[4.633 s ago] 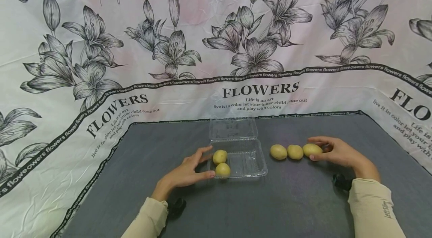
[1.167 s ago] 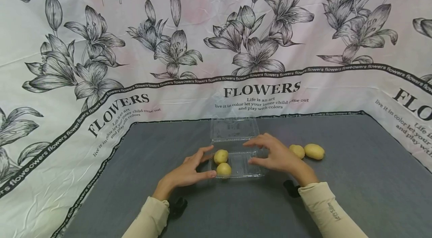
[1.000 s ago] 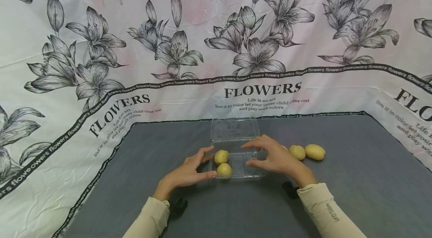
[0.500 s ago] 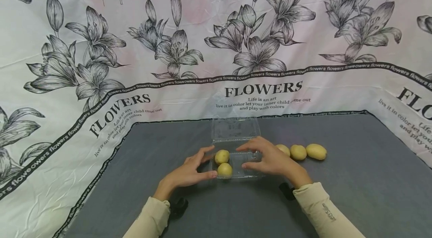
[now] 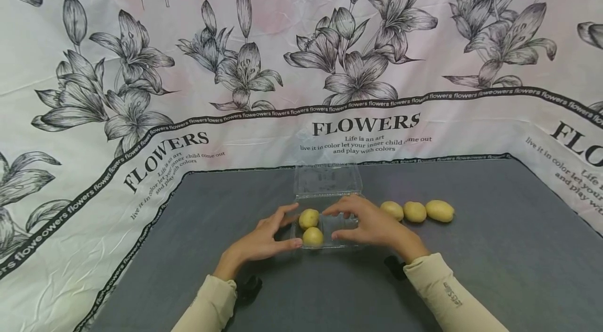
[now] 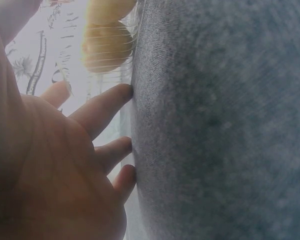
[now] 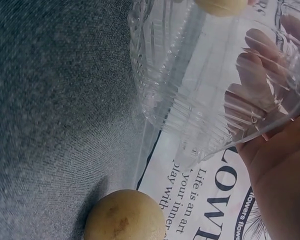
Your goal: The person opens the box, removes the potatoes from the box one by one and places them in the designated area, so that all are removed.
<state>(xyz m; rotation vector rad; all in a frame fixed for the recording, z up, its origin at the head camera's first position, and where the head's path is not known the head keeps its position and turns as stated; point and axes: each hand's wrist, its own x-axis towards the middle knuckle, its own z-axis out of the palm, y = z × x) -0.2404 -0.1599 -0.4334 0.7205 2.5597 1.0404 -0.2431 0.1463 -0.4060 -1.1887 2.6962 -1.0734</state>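
A clear plastic clamshell box [image 5: 330, 244] lies with its lid [image 5: 326, 180] folded back. Two small yellow potatoes [image 5: 313, 236] sit one behind the other in its left end. Beside that end, my left hand [image 5: 259, 238] has spread fingers; its thumb is by the near left corner. Several of its fingertips [image 6: 124, 91] rest on the table in the left wrist view. My right hand [image 5: 374, 222] reaches over the box's right end, thumb and fingers apart. Through the clear wall its fingers [image 7: 252, 70] show, with no potato between them.
Right of the box, three more potatoes [image 5: 415, 212] stand in a row on the grey tabletop [image 5: 320, 295]. A white flower-printed cloth [image 5: 264, 138] hangs behind and along both sides. A dark wrist device [image 5: 248, 290] sits under each wrist.
My right hand has left the rightmost potato and come over the box, then edged further left, uncovering the leftmost potato of the row. My left hand keeps its place.
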